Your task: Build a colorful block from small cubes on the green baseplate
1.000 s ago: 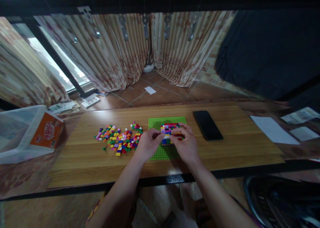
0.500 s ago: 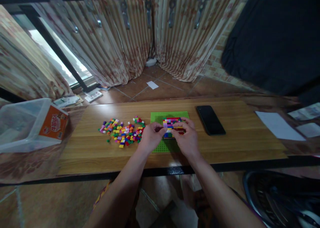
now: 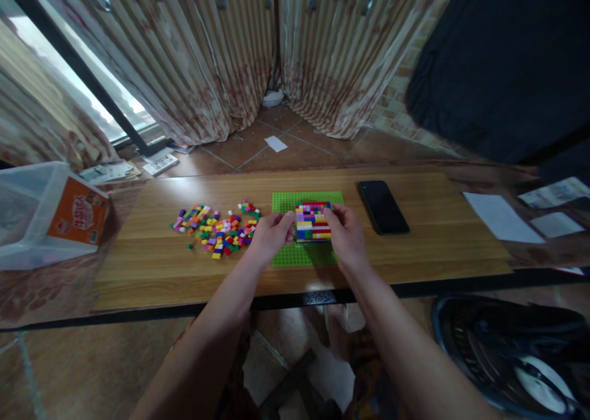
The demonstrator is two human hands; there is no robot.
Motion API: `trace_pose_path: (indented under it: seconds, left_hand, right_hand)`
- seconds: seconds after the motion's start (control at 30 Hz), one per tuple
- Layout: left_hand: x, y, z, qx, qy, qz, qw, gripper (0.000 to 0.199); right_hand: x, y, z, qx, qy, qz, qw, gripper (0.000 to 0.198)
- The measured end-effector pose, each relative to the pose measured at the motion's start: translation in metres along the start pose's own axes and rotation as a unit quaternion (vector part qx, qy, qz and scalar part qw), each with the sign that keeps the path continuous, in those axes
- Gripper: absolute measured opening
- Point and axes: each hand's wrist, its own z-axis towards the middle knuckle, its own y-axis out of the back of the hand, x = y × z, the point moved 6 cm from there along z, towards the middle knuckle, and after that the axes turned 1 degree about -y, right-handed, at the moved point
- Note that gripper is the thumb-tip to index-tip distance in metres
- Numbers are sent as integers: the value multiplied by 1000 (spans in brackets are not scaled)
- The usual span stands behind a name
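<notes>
A multicoloured block of toy building bricks (image 3: 313, 221), with rows of yellow, white, red, blue and purple on top, sits over the green studded baseplate (image 3: 304, 257). My right hand (image 3: 348, 234) grips the block's right edge, thumb on top and fingers at the far side. At its left edge is my left hand (image 3: 271, 232), thumb and fingertips closed together; whether they pinch a small brick is too small to tell. Left of that hand lies a loose pile of small coloured bricks (image 3: 221, 226) on the wooden table (image 3: 157, 272).
A black phone (image 3: 383, 207) lies on the table to the right of the baseplate. At the far left stands a clear plastic bin (image 3: 32, 223) with an orange label. White papers (image 3: 500, 217) lie beyond the table's right end.
Both hands have drawn apart from the middle of the block to its two sides, uncovering its top. The whole view has tilted down slightly.
</notes>
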Motion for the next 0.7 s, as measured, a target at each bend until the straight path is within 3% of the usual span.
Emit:
trace_pose_path:
  seconds: [0.3,0.5,0.7]
  left_hand:
    - [3,-3,6,-6,-55,124,991,36]
    - [-8,-3,2,-22,-136,241,961,33]
    - [-15,-6,-5,-59,-166,287,942,23]
  right_hand:
    - [11,-10,-13,-1,48,-101,994,62]
    - [12,-11,-16,10,43,-116,992,67]
    - [16,-9,-19,-4,82,-118,990,63]
